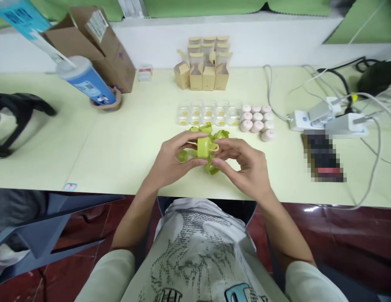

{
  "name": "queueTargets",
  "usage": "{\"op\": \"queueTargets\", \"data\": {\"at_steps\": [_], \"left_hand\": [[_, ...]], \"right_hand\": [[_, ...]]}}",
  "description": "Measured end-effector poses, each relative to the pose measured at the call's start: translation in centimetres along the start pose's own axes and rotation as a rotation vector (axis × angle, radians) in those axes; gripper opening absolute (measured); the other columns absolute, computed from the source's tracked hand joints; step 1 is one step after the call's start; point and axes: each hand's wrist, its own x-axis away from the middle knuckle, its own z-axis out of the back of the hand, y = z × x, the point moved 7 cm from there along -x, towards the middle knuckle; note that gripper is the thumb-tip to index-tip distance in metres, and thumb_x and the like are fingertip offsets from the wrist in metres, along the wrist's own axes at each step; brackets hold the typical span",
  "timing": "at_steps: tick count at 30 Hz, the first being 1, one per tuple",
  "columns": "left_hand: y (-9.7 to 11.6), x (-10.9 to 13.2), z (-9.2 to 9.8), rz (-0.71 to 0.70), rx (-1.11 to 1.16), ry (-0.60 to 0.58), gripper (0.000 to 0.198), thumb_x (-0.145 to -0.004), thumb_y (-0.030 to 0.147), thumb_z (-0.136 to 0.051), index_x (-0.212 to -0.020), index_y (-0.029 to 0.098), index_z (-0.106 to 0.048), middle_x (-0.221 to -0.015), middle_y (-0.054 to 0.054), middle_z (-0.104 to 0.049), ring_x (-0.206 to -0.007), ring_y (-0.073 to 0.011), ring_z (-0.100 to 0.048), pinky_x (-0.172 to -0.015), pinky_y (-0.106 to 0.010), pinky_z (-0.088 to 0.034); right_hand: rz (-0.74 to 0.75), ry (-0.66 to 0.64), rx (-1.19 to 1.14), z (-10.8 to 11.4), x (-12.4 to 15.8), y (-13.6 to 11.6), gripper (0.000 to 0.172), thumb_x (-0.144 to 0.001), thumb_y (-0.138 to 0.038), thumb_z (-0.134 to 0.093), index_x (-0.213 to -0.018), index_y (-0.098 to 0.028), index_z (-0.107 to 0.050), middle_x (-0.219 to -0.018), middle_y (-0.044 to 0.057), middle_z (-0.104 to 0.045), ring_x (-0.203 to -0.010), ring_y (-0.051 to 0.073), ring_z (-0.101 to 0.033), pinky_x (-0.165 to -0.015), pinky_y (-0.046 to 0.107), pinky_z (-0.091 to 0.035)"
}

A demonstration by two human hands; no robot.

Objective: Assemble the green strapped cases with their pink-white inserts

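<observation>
My left hand (173, 159) grips a small lime-green plastic cup (202, 147) from the left, fingers above and thumb below. The cup is tipped on its side, its looped handle pointing right. At that handle the thumb and fingers of my right hand (242, 161) close in from the right; the inner fingertips are partly hidden. Under and around the hands lie several more lime-green plastic pieces, among them one at the back (206, 128) and one near the front (212, 168). My hands cover part of this pile.
Behind the pile stand clear plastic containers (208, 113) and several pale pink cylinders (257, 126). Farther back are open kraft boxes (209, 77). A power strip (304, 121) with cables and a pixelated dark item (324, 155) lie right. A blue canister (91, 82) and cardboard box (116, 58) stand left.
</observation>
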Motion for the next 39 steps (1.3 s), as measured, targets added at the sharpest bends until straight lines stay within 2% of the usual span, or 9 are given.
{"op": "queueTargets", "data": {"at_steps": [5, 10, 17, 20, 24, 29, 34, 39], "left_hand": [[-0.4, 0.0, -1.8, 0.016, 0.076, 0.005, 0.058, -0.084, 0.046, -0.099, -0.135, 0.027, -0.078, -0.130, -0.008, -0.081, -0.121, -0.0267, -0.078, -0.109, -0.040, -0.065], [-0.7, -0.2, -1.9, -0.016, 0.073, 0.045, 0.058, -0.084, 0.052, -0.097, -0.134, 0.027, -0.079, -0.132, -0.009, -0.081, -0.124, -0.0281, -0.078, -0.111, -0.043, -0.065], [-1.7, -0.2, -2.5, 0.002, 0.160, 0.014, 0.056, -0.084, 0.045, -0.099, -0.136, 0.033, -0.080, -0.131, -0.007, -0.082, -0.126, -0.0286, -0.077, -0.115, -0.046, -0.063], [-2.0, -0.1, -2.5, 0.002, 0.169, 0.010, 0.058, -0.082, 0.044, -0.100, -0.136, 0.035, -0.080, -0.132, -0.006, -0.082, -0.123, -0.0281, -0.078, -0.114, -0.046, -0.062], [-2.3, -0.2, -2.2, 0.046, 0.170, 0.001, 0.059, -0.079, 0.047, -0.101, -0.134, 0.033, -0.082, -0.125, -0.006, -0.084, -0.115, -0.0272, -0.079, -0.109, -0.044, -0.064], [-2.1, -0.1, -2.2, 0.074, 0.109, 0.023, 0.062, -0.075, 0.050, -0.103, -0.130, 0.027, -0.084, -0.121, -0.008, -0.085, -0.109, -0.0263, -0.080, -0.105, -0.041, -0.066], [-2.1, -0.1, -2.1, 0.076, 0.157, 0.104, 0.060, -0.078, 0.048, -0.102, -0.131, 0.026, -0.083, -0.125, -0.008, -0.084, -0.111, -0.0251, -0.081, -0.103, -0.039, -0.067], [-2.3, -0.2, -1.8, 0.071, 0.179, 0.121, 0.062, -0.074, 0.046, -0.104, -0.129, 0.024, -0.083, -0.127, -0.010, -0.084, -0.114, -0.0272, -0.080, -0.105, -0.042, -0.067]], "right_hand": [[-0.116, 0.079, -0.152, 1.2, 0.2, 0.5, 0.017, -0.098, -0.026, -0.086, -0.113, -0.023, -0.080, -0.089, 0.000, -0.083, -0.074, 0.017, -0.082, -0.072, 0.031, -0.071], [-0.171, 0.096, -0.249, 1.4, -0.2, 1.4, 0.018, -0.094, -0.025, -0.089, -0.110, -0.023, -0.083, -0.081, 0.000, -0.082, -0.071, 0.019, -0.082, -0.071, 0.034, -0.073], [-0.039, 0.135, -0.098, 2.4, -0.6, 1.0, 0.008, -0.092, -0.025, -0.091, -0.099, -0.029, -0.088, -0.100, 0.004, -0.084, -0.093, 0.021, -0.079, -0.083, 0.038, -0.070], [0.052, 0.130, 0.019, 2.5, -0.4, 0.0, 0.011, -0.097, -0.023, -0.086, -0.102, -0.033, -0.089, -0.100, 0.003, -0.085, -0.094, 0.023, -0.080, -0.089, 0.043, -0.069], [0.117, 0.138, 0.150, 2.1, -0.1, -0.8, 0.014, -0.098, -0.023, -0.083, -0.103, -0.035, -0.090, -0.103, 0.003, -0.086, -0.093, 0.025, -0.082, -0.088, 0.044, -0.069], [0.188, 0.137, 0.173, 1.8, 0.0, -0.9, 0.020, -0.103, -0.023, -0.075, -0.100, -0.035, -0.090, -0.104, 0.003, -0.087, -0.094, 0.024, -0.083, -0.087, 0.042, -0.070], [0.138, 0.147, 0.112, 2.6, -0.4, -0.5, 0.017, -0.099, -0.025, -0.084, -0.112, -0.035, -0.089, -0.104, 0.002, -0.087, -0.093, 0.022, -0.082, -0.088, 0.040, -0.068], [0.053, 0.166, -0.015, 2.7, -0.7, 0.1, 0.010, -0.096, -0.024, -0.087, -0.102, -0.032, -0.090, -0.099, 0.002, -0.086, -0.086, 0.021, -0.080, -0.081, 0.040, -0.068]]}}
